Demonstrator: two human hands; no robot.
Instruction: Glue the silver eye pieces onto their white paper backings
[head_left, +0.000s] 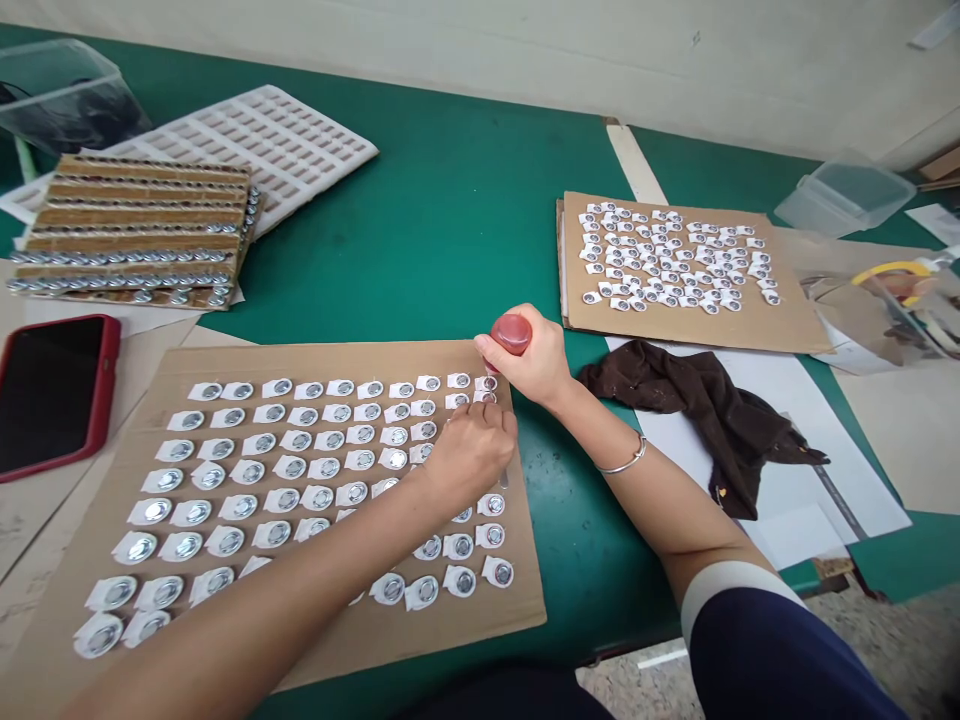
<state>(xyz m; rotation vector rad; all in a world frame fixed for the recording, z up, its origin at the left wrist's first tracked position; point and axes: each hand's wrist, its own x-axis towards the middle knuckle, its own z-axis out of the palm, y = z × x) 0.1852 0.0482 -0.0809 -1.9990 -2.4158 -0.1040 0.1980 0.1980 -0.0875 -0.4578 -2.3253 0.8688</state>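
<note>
Left forearm (322, 585) crosses cardboard (360, 635), hiding some silver discs (238, 506). My left hand (480, 445) curls over discs near right edge; can't tell what it pinches. Right hand (538, 355), closed, grips red object (512, 333) above top-right discs. Brown cloth (686, 400) beside forearm.

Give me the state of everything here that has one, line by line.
Red-topped tool: gripped in right hand
Left hand: curled over near cardboard
Near cardboard: flat, set with rows of metal-topped white tabs
Far cardboard: flat, tabs more crowded
Striped cardboard: partly lined with metal pieces
Phone: face up, screen dark
Brown cloth: crumpled
</note>
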